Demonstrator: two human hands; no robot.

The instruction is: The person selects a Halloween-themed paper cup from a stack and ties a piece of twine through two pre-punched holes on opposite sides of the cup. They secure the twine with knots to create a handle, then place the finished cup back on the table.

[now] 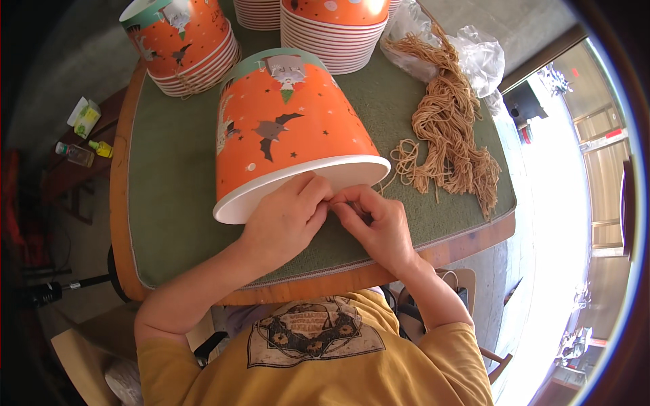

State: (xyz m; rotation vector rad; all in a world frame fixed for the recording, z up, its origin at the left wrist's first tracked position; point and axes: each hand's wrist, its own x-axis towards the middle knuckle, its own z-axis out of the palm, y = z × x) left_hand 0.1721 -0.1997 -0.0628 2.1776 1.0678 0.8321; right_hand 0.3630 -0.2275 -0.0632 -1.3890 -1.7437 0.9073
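Left hand (284,213) meets right hand (381,230) at mouth of 1 orange bucket (298,122).

Orange bucket (305,135), bat print, white rim. On its side, just beyond left hand (286,211) and right hand (379,227), mouth facing them.

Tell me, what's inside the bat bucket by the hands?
Inside the orange bucket, only white lining shows; the left hand covers part, and the deeper inside is hidden.

looks like small workshop: stacked orange buckets (332,40), twine bundle (448,122), cloth-covered table (172,210)
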